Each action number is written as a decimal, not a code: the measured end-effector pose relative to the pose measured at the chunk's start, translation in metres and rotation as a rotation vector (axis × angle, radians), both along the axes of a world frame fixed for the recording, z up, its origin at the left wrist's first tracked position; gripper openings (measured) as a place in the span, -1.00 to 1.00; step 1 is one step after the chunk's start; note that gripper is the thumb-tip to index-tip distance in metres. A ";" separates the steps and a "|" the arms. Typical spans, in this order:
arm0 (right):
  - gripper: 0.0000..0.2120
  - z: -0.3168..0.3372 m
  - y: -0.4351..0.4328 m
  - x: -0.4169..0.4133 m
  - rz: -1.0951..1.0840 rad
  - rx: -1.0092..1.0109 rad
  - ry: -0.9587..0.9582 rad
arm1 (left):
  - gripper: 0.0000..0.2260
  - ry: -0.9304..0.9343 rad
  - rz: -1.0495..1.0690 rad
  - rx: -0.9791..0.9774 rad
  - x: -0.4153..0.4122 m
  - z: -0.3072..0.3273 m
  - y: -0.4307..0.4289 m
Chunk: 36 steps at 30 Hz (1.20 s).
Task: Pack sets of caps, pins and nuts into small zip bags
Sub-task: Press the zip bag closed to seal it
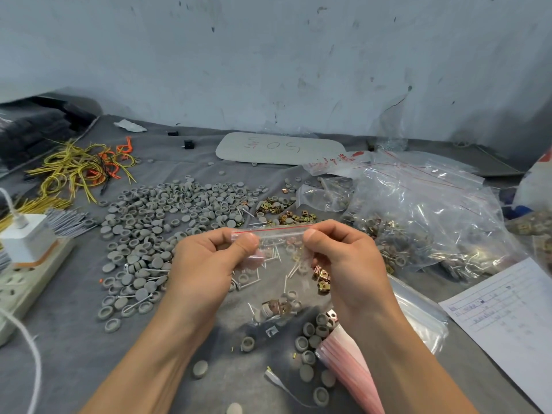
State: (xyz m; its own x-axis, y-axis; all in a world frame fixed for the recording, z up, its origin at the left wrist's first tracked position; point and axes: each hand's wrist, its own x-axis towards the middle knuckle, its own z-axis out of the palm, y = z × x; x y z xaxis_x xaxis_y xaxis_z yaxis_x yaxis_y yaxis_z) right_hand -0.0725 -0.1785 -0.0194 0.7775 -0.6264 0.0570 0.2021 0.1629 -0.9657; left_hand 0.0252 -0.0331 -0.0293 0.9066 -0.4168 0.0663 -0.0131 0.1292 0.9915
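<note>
A small clear zip bag with a red strip along its top hangs above the table between my hands. My left hand pinches the bag's top left corner and my right hand pinches its top right corner. At the bag's bottom lie caps, white pins and brass nuts. A wide heap of grey caps covers the cloth behind my left hand. Loose brass nuts lie beyond the bag. A bundle of pins rests at the left.
Filled zip bags pile up at the right. A stack of empty pink-striped bags lies under my right forearm. A paper form is at the right edge, a power strip with charger at the left, yellow and orange wires behind.
</note>
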 end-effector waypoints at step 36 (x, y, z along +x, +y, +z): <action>-0.94 -0.013 0.014 0.011 0.063 -0.254 0.052 | -0.93 -0.110 -0.028 0.026 -0.002 -0.002 0.001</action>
